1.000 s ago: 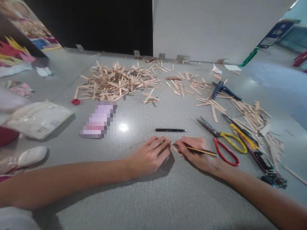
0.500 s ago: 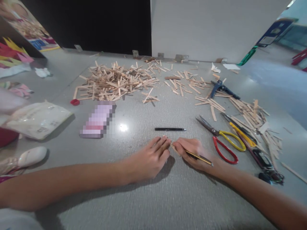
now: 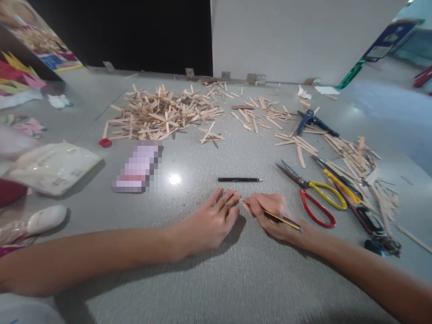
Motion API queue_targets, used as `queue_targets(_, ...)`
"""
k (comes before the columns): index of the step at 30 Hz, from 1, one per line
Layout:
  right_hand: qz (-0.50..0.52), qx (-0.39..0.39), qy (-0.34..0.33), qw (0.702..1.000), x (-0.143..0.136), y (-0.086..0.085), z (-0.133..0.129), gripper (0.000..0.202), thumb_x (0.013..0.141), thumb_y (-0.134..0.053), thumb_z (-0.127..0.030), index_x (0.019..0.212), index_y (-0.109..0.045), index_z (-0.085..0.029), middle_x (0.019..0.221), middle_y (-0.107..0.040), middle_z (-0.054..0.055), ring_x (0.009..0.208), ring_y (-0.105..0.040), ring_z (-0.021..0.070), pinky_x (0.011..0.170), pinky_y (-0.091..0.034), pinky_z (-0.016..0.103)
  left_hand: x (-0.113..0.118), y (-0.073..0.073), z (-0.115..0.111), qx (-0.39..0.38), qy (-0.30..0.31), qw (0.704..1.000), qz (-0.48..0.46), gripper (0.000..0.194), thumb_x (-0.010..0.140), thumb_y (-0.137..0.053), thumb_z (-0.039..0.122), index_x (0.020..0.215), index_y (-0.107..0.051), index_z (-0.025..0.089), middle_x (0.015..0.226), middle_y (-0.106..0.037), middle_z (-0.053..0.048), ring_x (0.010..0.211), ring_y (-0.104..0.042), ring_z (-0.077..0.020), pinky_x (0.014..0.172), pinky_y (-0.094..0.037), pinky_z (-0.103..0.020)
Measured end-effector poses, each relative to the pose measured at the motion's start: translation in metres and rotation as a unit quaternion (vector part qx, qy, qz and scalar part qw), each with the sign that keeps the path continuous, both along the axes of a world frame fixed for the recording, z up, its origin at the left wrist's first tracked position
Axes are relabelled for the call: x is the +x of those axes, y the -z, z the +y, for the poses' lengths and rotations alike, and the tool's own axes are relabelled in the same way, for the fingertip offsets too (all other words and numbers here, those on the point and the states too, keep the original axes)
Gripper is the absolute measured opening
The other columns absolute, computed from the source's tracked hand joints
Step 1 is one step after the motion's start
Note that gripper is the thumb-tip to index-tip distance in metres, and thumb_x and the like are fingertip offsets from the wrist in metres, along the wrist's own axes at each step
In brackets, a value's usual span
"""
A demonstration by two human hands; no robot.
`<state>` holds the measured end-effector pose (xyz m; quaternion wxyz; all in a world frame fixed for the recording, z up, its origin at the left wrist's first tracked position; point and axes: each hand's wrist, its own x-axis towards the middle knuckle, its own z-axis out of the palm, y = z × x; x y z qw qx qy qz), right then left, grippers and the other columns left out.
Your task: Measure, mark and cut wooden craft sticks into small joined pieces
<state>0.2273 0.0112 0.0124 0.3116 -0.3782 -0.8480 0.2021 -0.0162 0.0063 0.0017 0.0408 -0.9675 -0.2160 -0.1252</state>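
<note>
My right hand [image 3: 272,213] is closed around a yellow-and-black pencil [image 3: 285,221] in a writing grip, its tip low at the table. A short piece of wooden stick [image 3: 245,206] lies flat between my two hands. Fingers of my left hand [image 3: 214,218] are pressed together over the stick's left end, holding it down; that end is hidden. Just beyond my fingertips rests a black pen [image 3: 239,180]. To the right of my right hand lie scissors [image 3: 308,184] with one red and one yellow handle, blades partly apart.
A big heap of wooden sticks [image 3: 165,112] spreads at the back. More sticks [image 3: 351,155] lie at right, near blue-handled pliers [image 3: 310,119] and a yellow cutter [image 3: 344,186]. At left are a pixelated pink item [image 3: 138,166], a plastic packet [image 3: 56,167] and a red cap [image 3: 105,142].
The right hand and pencil have shifted slightly right, showing a little more of the stick. The left hand stays nearly in place. The view has tilted slightly.
</note>
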Motion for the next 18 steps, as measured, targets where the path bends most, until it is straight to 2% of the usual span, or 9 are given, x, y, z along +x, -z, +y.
queue_targets(5,0.0,-0.023,0.008,1.0,0.0012,0.0013,-0.0015,0.049,0.12,-0.031,-0.039,0.074,-0.042,-0.028,0.06,-0.05,-0.004,0.049,-0.046,0.0145,0.052,-0.041,0.03,-0.0008,0.0008,-0.0005,0.006,-0.004,1.0,0.011,0.032,0.103,-0.055,0.012,0.134,-0.062,0.005,0.153,-0.064,-0.031,0.148,-0.061,-0.0411,0.127,-0.042,-0.057)
queue_targets(11,0.018,-0.073,0.017,0.997,0.0017,0.0016,-0.0023,0.052,0.122,-0.031,-0.044,0.075,-0.043,-0.026,0.063,-0.05,-0.005,0.052,-0.05,0.0128,0.055,-0.042,0.029,0.0,-0.0006,-0.0002,0.03,0.006,1.0,0.0,0.029,0.101,-0.053,0.01,0.127,-0.064,0.003,0.149,-0.067,-0.032,0.144,-0.065,-0.041,0.122,-0.047,-0.053)
queue_targets(15,0.009,-0.034,0.007,0.999,0.0016,0.0019,-0.0009,0.05,0.122,-0.028,-0.041,0.075,-0.04,-0.028,0.062,-0.049,-0.005,0.051,-0.05,0.0135,0.055,-0.043,0.03,0.0008,-0.0029,-0.0001,0.042,-0.001,0.999,0.015,0.03,0.102,-0.048,0.01,0.125,-0.066,0.002,0.148,-0.068,-0.032,0.142,-0.066,-0.0409,0.116,-0.051,-0.052)
queue_targets(18,-0.003,-0.004,-0.012,1.0,0.0028,0.002,0.0004,0.046,0.121,-0.029,-0.038,0.079,-0.041,-0.029,0.063,-0.051,-0.004,0.052,-0.051,0.0152,0.056,-0.045,0.031,0.001,-0.0025,-0.0003,0.023,-0.003,1.0,0.009,0.032,0.104,-0.048,0.011,0.13,-0.064,0.002,0.15,-0.066,-0.032,0.145,-0.063,-0.041,0.115,-0.051,-0.053)
